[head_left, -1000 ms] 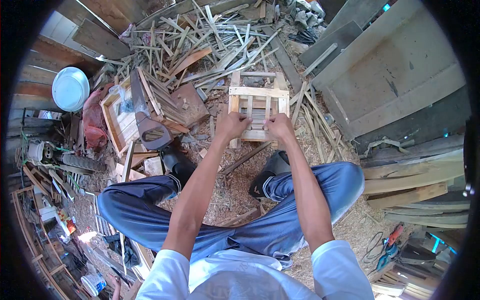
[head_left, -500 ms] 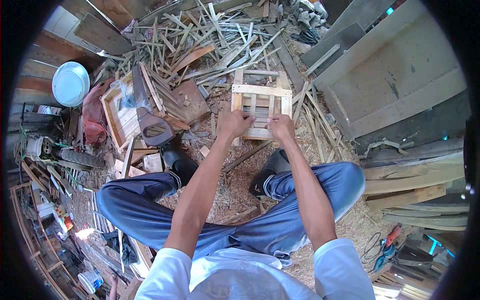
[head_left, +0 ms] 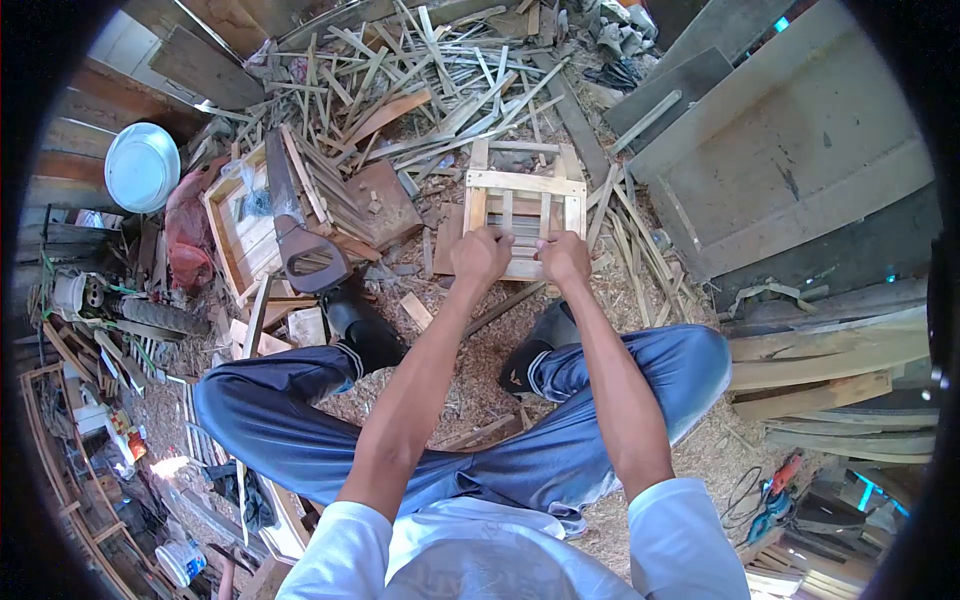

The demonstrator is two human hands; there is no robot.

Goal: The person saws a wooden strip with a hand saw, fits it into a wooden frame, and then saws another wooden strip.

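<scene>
A small frame of pale wooden slats (head_left: 526,183) stands on the littered ground between and beyond the feet. My left hand (head_left: 481,256) is closed on its near left side, with the fingers curled over the wood. On the near right side my right hand (head_left: 564,257) grips the same frame, its thumb turned inward. The two hands are a short gap apart, and slats show between them. Both palms and some fingertips are hidden from above.
A handsaw (head_left: 310,258) rests over a wooden tray (head_left: 223,237) at left. Scrap sticks (head_left: 440,90) pile up beyond the frame. A large panel (head_left: 790,140) leans at right, above curved boards (head_left: 830,350). A white basin (head_left: 142,168) is at upper left.
My left hand has shifted slightly to the right and nearer on the frame. The frame has moved very slightly. My right hand stays almost in place.
</scene>
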